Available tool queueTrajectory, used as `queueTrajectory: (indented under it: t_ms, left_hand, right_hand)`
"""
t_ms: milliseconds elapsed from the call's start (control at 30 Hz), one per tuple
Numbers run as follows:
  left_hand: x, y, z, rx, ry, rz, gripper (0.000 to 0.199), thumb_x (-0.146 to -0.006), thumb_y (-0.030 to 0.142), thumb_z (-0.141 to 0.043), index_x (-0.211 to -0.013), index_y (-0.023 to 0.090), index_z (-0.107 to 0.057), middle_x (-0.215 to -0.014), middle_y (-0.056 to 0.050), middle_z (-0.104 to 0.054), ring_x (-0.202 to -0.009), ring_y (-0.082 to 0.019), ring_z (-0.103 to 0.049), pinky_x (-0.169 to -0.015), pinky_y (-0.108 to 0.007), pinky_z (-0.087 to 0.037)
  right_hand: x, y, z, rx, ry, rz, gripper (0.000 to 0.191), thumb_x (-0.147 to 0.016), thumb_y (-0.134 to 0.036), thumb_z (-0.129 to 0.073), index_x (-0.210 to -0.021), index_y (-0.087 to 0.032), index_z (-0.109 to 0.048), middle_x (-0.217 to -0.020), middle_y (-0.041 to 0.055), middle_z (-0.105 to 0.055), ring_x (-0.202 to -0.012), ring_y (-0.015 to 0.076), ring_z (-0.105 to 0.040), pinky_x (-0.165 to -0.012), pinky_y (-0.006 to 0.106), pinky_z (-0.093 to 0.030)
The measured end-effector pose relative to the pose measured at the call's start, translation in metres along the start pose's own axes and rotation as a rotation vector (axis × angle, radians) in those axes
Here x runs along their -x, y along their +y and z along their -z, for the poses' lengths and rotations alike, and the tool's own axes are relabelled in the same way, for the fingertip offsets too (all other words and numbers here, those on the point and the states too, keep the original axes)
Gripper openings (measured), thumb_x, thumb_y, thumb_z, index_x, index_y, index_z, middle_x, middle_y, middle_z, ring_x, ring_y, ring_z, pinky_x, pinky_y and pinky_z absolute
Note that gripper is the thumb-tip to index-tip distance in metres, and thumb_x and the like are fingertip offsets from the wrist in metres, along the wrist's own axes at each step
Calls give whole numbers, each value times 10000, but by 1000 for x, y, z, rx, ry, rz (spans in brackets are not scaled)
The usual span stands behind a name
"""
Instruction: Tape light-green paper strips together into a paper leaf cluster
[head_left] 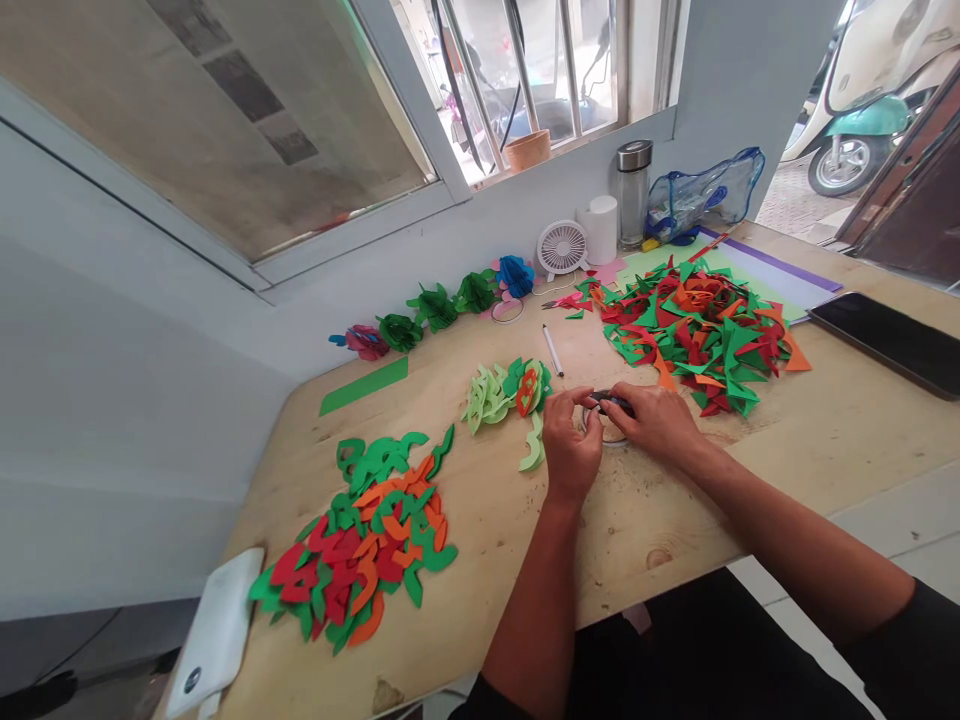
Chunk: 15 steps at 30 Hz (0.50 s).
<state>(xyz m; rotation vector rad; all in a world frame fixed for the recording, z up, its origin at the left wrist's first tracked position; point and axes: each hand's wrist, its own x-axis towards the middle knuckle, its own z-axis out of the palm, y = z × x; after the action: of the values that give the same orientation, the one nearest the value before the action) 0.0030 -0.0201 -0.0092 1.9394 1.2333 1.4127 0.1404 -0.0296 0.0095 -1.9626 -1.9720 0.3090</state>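
Note:
My left hand is closed in a pinch over the front middle of the wooden table. What lies between its fingertips is too small to make out. My right hand grips a small black tool whose kind I cannot tell, its tip close to the left fingertips. Below the hands shows part of a thin pale ring. Left of them are light green paper cutouts, a small green and orange paper stack and a loose light green piece.
Red, green and orange cutouts form a heap at left. Paper scraps pile up at right, near a phone. A white pen, paper flowers, a small fan and a glass bottle stand or lie farther back.

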Motion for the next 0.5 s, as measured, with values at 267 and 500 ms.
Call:
queueTrajectory:
  t_ms: [267,500]
  left_hand:
    - [0,4,2,-42,34,-14,297,-738,77,-568,-1006,204,-578,-871,-37,-625,-916,-197,-572,-861,-361,-435]
    - [0,2,0,-68,14,-24,288,-733,86,-578,-994,206,-578,-869,-37,-621,-939,-211,-555,-866,-370,-431]
  right_hand:
    - [1,-2,3,7,-17,-18,323,-888,-435,-394,-887,-231,-645,-773,45,-709,-705,196,-630,-524,260,-242]
    - [0,-2,3,16,-11,-13,329,-887,-443,-394,-891,-229,-643,-781,52,-709,-700,195,-627,-527,265,-247]
